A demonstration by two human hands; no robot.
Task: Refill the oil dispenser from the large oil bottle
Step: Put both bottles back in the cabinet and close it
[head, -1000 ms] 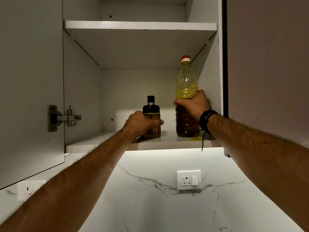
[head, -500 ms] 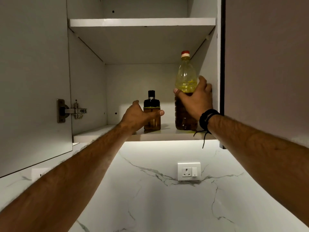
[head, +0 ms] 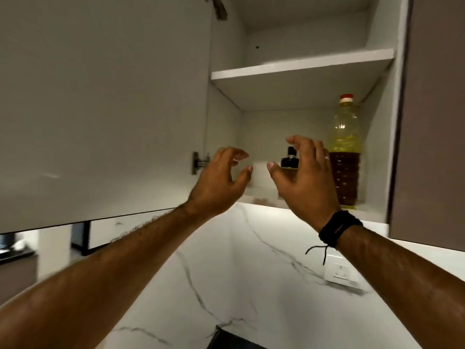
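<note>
Head view. Large oil bottle standing upright at the right end of the cabinet's lower shelf, close to the side wall. Clear ribbed plastic, red cap, pale yellow in the upper body and dark amber lower down, roughly two-thirds full. Probably heavy and inclined to slosh; thin walls likely to give under a squeeze, perhaps greasy. Best taken around the ribbed middle, with support under the base once off the shelf.

Oil dispenser just left of the bottle, partly hidden behind the right hand: small, dark shoulder, black pump top, a band of yellow oil showing. Looks like glass, so rigid, breakable, light enough for one hand around the body.

Left hand raised before the shelf, fingers loosely spread and curved, holding nothing. Right hand likewise spread wide, empty, in front of the dispenser, contact with it not discernible.
</note>
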